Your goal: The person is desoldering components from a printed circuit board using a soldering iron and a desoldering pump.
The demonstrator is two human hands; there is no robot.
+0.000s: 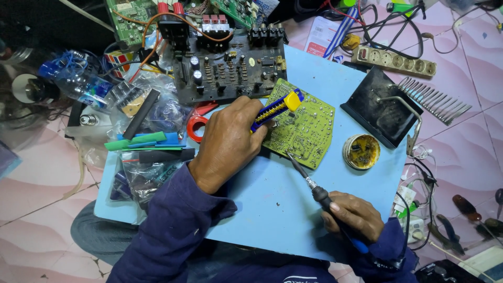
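Observation:
A yellow-green circuit board [306,128] lies solder side up on a light blue board [283,204]. My left hand [228,141] grips a blue and yellow desoldering pump [277,108], its tip down on the circuit board's left part. My right hand [353,215] holds a soldering iron [309,181] by its dark handle. The iron's tip rests at the circuit board's lower edge. Both sleeves are dark blue.
A large black amplifier board [230,68] sits behind. A black soldering iron stand [382,107] and a round tin of flux [361,152] are at the right. Bags of parts [146,167] crowd the left. A power strip [395,61], cables and pliers [445,230] lie on the pink tiled floor.

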